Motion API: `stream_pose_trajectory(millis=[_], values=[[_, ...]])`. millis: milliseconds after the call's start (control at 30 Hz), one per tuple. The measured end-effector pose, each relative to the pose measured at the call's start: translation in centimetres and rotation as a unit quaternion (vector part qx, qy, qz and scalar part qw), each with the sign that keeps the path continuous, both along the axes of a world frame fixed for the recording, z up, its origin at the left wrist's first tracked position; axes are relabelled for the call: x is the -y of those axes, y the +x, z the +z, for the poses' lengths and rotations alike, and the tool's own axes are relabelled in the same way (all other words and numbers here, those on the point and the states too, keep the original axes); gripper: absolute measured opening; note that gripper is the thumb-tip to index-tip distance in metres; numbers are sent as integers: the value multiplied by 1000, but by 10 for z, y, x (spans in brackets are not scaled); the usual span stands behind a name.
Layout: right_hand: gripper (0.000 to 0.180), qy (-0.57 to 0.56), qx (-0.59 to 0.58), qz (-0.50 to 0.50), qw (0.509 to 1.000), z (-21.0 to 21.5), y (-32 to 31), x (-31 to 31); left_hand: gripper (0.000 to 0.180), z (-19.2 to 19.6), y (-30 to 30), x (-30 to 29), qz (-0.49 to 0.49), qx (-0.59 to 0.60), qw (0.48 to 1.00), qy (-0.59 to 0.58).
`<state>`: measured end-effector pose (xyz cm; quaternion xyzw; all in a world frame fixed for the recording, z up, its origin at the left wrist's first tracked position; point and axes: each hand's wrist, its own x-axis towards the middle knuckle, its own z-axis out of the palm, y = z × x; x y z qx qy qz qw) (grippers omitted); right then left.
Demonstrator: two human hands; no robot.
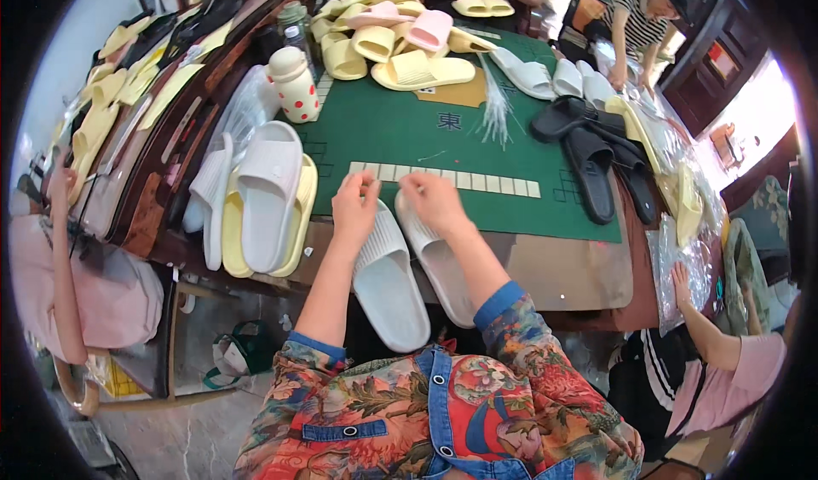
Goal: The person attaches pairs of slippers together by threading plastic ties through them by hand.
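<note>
Two light grey slide slippers lie side by side at the table's front edge in front of me, their heels reaching past it toward my lap. My left hand (pixel 355 205) is over the toe end of the left grey slipper (pixel 392 288), its fingers curled in a pinch. Above the toe of the right grey slipper (pixel 440 267), my right hand (pixel 432 200) is closed in the same way, fingertips pointing inward. Whatever the fingertips hold, if anything, is too small to make out. A small gap parts the two hands.
A pile of yellow and pink slippers (pixel 383 32) covers the back left of the green mat (pixel 383 130). Grey and yellow slippers (pixel 266 199) and a dotted bottle (pixel 293 85) stand at left. Black slippers (pixel 588 169) lie at right. Other people work around the table.
</note>
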<state>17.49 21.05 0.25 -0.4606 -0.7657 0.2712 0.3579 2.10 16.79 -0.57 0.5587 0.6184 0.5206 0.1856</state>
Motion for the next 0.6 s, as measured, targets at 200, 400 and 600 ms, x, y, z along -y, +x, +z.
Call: stream_pose_trajectory(millis=[200,400,600], values=[[24,-26,-102,-135,985,30,80,5,52,2,-17,94,24,-123,987,96],[34,-89,25,-135,987,-11,121,81,69,-29,-1,157,29,-237,970,-32],[58,-46,-91,-116,988,-37,80,96,55,-21,-5,117,-12,19,999,25]])
